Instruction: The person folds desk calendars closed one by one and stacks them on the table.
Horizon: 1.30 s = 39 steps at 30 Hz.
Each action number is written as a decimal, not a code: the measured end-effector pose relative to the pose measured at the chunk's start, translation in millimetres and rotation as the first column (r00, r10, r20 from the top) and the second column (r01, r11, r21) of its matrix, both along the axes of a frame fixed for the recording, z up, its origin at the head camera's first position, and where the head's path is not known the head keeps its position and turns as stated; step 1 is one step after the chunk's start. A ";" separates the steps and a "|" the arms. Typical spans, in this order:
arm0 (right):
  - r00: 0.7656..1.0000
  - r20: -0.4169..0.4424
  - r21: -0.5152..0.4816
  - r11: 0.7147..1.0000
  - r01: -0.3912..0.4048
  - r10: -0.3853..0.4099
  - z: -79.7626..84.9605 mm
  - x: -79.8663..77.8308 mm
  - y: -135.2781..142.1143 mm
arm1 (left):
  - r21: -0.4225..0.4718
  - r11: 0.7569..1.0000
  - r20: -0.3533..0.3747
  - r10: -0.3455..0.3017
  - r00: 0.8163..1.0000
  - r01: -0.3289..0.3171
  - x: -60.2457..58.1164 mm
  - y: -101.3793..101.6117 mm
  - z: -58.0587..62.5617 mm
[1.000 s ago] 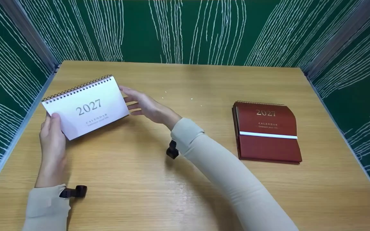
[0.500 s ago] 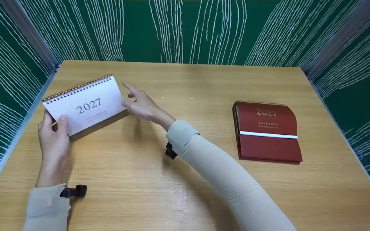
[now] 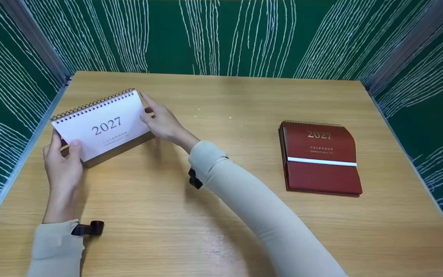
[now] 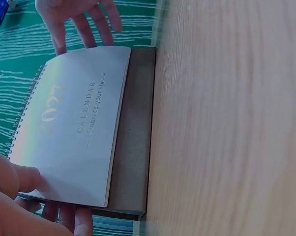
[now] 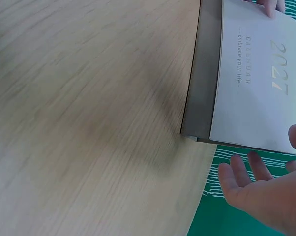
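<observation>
A white spiral-bound desk calendar (image 3: 106,125) marked 2027 stands tilted at the table's far left. Its brown stand (image 4: 133,118) shows below the page. My left hand (image 3: 64,167) holds the calendar's left side, thumb on the front page and fingers around the edge. At the opposite side is my right hand (image 3: 164,121): the thumb tip overlaps the page's edge, and the index finger reaches along the side toward the spiral. In the right wrist view, the other fingers (image 5: 241,172) are spread beside the edge. Whether they touch the calendar is hard to tell.
A dark red 2027 calendar (image 3: 321,177) with a white band lies on the right of the wooden table (image 3: 221,215). Small white specks (image 3: 230,117) dot the table's back middle. Green walls (image 3: 167,38) with white lines enclose the table on three sides.
The white page has lifted, uncovering the brown stand below it. My right hand has shifted left, its thumb coming over the page edge. My left hand stays on the calendar's left side.
</observation>
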State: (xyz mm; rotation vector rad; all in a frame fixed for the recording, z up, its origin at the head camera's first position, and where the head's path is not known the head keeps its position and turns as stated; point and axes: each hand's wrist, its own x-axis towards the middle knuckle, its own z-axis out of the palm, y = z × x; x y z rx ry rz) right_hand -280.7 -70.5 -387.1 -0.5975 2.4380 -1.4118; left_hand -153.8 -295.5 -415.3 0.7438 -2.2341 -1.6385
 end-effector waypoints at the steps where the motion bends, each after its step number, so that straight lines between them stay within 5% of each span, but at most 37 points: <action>1: 1.000 0.004 -0.009 1.000 0.005 -0.005 -0.5 -0.7 -1.5 | -0.007 1.000 0.001 -0.002 1.000 0.002 -0.1 0.1 0.2; 8: 0.997 0.062 -0.066 0.997 0.049 -0.045 -5.4 -1.6 -10.7 | 0.001 1.000 0.014 0.020 1.000 -0.020 -1.9 0.7 1.8; 18: 0.995 0.023 -0.110 0.989 0.095 -0.093 -14.2 1.0 -9.3 | 0.032 0.997 0.016 0.067 0.998 -0.068 -1.8 -1.0 0.9; 33: 0.994 -0.048 -0.140 0.986 0.092 -0.099 -18.5 0.2 15.6 | -0.002 0.999 0.017 0.032 0.999 -0.032 -8.2 8.4 8.7; 39: 0.991 -0.058 -0.155 0.982 0.108 -0.118 -15.5 -2.5 34.9 | -0.067 0.997 0.050 -0.036 0.998 0.039 -16.0 20.2 15.8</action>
